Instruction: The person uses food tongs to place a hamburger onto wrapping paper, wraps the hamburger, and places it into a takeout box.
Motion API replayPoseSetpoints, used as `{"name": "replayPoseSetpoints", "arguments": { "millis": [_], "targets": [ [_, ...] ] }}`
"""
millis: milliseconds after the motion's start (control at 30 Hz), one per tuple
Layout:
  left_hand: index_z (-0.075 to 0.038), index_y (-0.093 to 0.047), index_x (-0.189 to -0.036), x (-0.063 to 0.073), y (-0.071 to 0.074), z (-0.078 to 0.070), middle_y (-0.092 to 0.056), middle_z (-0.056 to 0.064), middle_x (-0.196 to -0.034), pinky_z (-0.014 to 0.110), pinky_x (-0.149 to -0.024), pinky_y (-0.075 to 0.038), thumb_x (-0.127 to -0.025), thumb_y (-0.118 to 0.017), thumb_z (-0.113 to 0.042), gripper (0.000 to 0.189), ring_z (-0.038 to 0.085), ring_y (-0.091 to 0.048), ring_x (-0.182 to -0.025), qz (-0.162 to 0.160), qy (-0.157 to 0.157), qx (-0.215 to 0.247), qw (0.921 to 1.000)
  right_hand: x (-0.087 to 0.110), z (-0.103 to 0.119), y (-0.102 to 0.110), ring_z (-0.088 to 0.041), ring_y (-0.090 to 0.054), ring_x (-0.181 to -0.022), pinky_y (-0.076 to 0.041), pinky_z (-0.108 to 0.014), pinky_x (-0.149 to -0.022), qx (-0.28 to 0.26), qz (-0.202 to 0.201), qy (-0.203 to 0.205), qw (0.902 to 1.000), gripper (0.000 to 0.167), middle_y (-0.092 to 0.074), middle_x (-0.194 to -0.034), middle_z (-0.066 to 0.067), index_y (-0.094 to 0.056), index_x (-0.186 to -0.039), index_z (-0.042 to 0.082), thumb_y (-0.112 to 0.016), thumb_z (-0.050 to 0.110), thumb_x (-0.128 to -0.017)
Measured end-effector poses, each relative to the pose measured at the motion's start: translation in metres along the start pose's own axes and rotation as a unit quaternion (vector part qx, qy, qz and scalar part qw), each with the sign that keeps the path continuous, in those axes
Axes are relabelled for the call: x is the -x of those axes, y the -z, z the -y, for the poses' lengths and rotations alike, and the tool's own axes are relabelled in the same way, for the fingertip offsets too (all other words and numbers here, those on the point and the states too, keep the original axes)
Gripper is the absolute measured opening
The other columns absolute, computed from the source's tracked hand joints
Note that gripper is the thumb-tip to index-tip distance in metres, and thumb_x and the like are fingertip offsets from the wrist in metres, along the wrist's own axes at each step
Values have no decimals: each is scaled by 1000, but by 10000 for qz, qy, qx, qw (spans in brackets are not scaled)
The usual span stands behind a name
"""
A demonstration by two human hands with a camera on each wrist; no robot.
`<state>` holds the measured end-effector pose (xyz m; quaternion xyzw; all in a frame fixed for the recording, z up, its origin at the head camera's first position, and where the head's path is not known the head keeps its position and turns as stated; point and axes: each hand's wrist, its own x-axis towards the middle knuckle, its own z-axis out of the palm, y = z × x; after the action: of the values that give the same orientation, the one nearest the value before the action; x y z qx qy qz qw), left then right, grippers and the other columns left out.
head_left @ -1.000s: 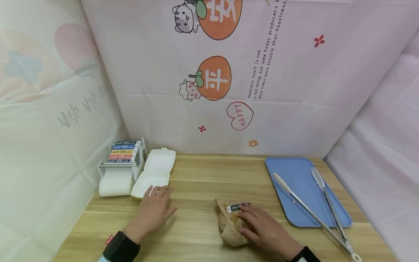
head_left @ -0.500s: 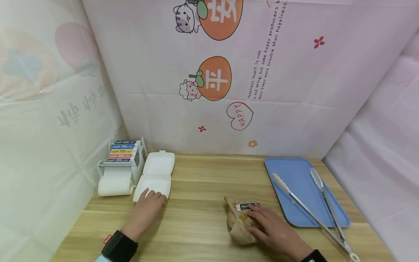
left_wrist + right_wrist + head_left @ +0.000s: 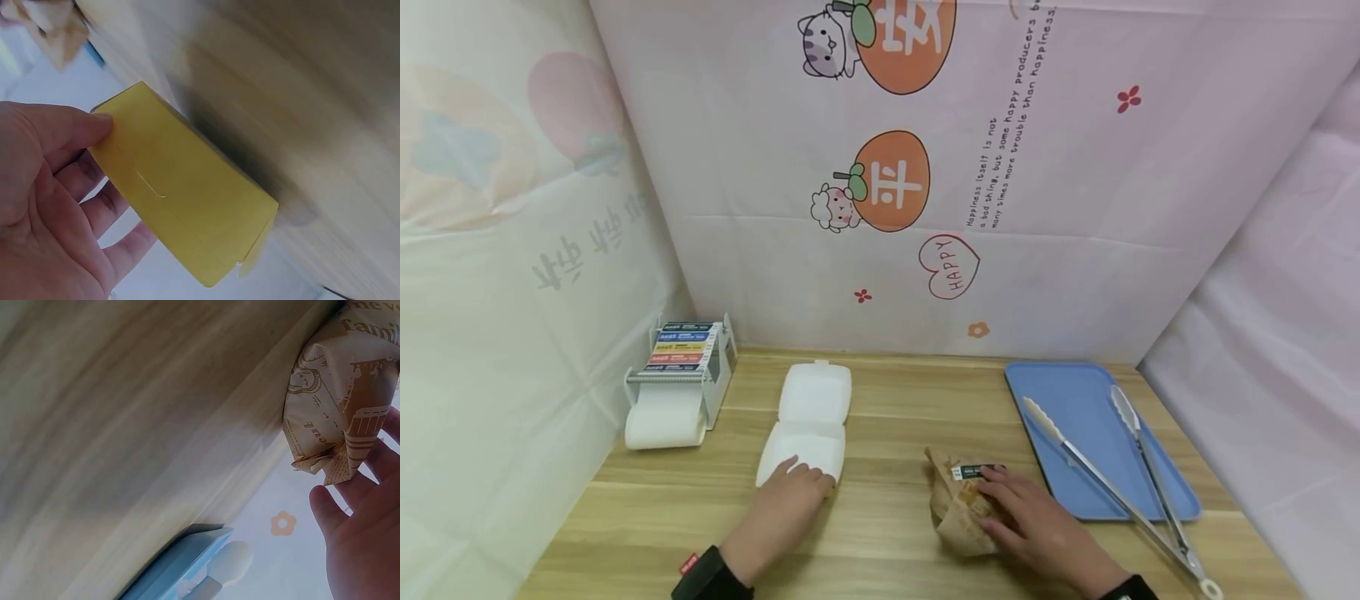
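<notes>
An opened clamshell takeout box (image 3: 811,446), white inside and yellow outside, lies on the wooden table left of centre, its lid folded back. My left hand (image 3: 790,504) pinches its near wall; the left wrist view shows the thumb on the yellow outer face (image 3: 181,194) and the other fingers behind it. To the right, my right hand (image 3: 1045,529) holds a brown printed paper-wrapped parcel (image 3: 958,517), with fingers over its top and thumb at its near side. A dark label strip (image 3: 972,472) sits on the wrap. What the paper encloses is hidden.
At the far left stands a white label dispenser (image 3: 718,375) with coloured labels and a white roll (image 3: 665,421). On the right lies a blue tray (image 3: 1075,387); metal tongs (image 3: 1150,525) rest across it, handle end over its near edge. Printed cloth (image 3: 1037,283) hangs behind the table.
My left hand took hold of the clamshell box and moved it right, away from the dispenser, and toward me. The right hand and the paper-wrapped parcel shifted right together.
</notes>
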<state>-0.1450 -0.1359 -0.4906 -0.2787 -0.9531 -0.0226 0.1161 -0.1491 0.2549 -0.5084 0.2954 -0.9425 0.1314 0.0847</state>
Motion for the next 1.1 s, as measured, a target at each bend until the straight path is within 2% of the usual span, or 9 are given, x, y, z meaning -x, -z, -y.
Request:
{"name": "replayPoseSetpoints", "arguments": {
  "millis": [100,200,267,400,600,700,833,1100],
  "targets": [
    [-15,-72,-92,-1,0,-18,-69,-4,-85,34,-80,-54,-80,-75,-2,18,13,-62,-75,-37,-316,-33,9995,1,-1,0,-30,-50,-137,-46,-52,-107,-4,-11,-14,10000,53,-54,-148,-4,-60,-141,18,-59,52,-99],
    [-17,-71,-90,-3,0,-35,-65,-7,-80,24,-61,-46,-75,-77,-4,21,9,-55,-68,-9,-593,-46,9982,2,-3,1,-30,-50,-138,-45,-52,-108,-14,-6,-25,10000,53,-54,-149,-5,-60,-141,17,-59,52,-100],
    [-19,-70,-89,-4,0,-47,-63,-9,-78,20,-56,-40,-75,-78,-6,20,7,-53,-67,31,-737,-98,9972,3,-5,1,-30,-50,-138,-45,-52,-108,-38,-10,-44,10000,54,-54,-148,-5,-60,-140,17,-59,51,-99],
    [-22,-68,-89,-6,0,-65,-61,-12,-76,18,-54,-37,-81,-78,-12,16,4,-51,-67,63,-1080,-203,9939,5,-6,2,-30,-50,-137,-46,-51,-107,-43,-75,-63,9999,53,-55,-148,-5,-61,-140,17,-62,50,-98],
    [-23,-68,-91,-6,1,-84,-59,-15,-77,17,-54,-33,-80,-78,-19,15,1,-46,-67,355,-1404,-184,9893,8,-8,3,-31,-52,-135,-46,-52,-107,-18,-145,-56,9999,53,-56,-146,-6,-62,-139,15,-66,47,-97],
    [-24,-69,-91,-7,-1,-91,-57,-16,-76,16,-53,-30,-81,-77,-23,13,0,-43,-65,294,-1529,-211,9876,9,-8,4,-31,-52,-135,-47,-52,-106,-31,-150,-57,9999,53,-56,-146,-5,-62,-139,15,-67,46,-96],
    [-25,-69,-88,-8,-4,-99,-55,-16,-74,15,-51,-26,-83,-76,-28,9,-1,-42,-63,50,-1728,-347,9843,11,-9,5,-30,-52,-135,-47,-51,-106,1,-175,-23,9998,53,-57,-146,-5,-62,-138,14,-67,45,-96],
    [-26,-65,-81,-12,-4,-108,-51,-16,-68,15,-50,-18,-85,-74,-29,11,-1,-39,-60,-36,-1943,-541,9794,13,-11,5,-31,-55,-132,-50,-51,-102,85,-401,157,9990,52,-59,-143,-6,-64,-137,15,-71,43,-94]
  ]
}}
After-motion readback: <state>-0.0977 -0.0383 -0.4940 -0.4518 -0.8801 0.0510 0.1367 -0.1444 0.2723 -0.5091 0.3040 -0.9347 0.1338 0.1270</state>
